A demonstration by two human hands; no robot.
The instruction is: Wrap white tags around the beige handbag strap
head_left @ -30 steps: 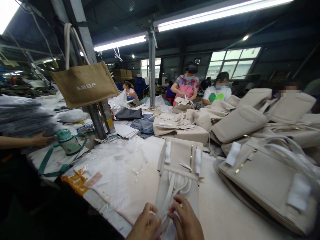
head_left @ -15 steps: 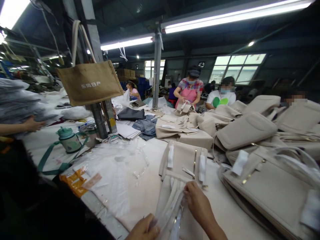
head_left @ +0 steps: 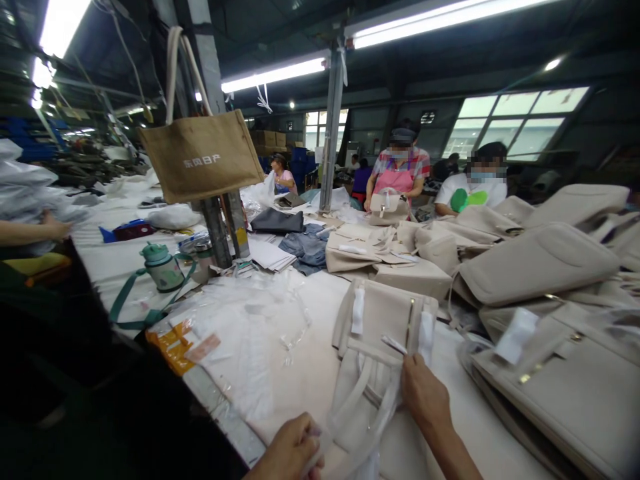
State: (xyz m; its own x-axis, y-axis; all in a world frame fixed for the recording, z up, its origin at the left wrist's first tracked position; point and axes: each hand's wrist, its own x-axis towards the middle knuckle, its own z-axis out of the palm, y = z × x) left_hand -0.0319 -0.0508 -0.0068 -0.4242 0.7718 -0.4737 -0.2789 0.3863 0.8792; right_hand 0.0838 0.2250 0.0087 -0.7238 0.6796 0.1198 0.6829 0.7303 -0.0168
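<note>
A beige backpack (head_left: 387,310) lies in front of me, its straps (head_left: 357,393) spread toward me. My left hand (head_left: 295,443) is closed at the near left of the straps, with clear plastic film (head_left: 327,440) at its fingers. Beside the gold zipper on the backpack, my right hand (head_left: 425,393) has its fingers pinched together. Its fingertips meet the end of a small white-wrapped zipper pull (head_left: 394,344); what they grip is hidden. White foam wraps (head_left: 358,310) cover parts on both sides of the backpack.
More beige bags (head_left: 540,263) are heaped at the right. Clear plastic bags (head_left: 240,347) cover the table to the left, near a green bottle (head_left: 163,267). A brown tote (head_left: 200,157) hangs on a post. Co-workers sit or stand across the table; another person's hand (head_left: 56,227) shows far left.
The view has turned left, so the scene sits further right. My right hand has shifted from the straps toward the zipper. My left hand has drawn slightly away from the straps.
</note>
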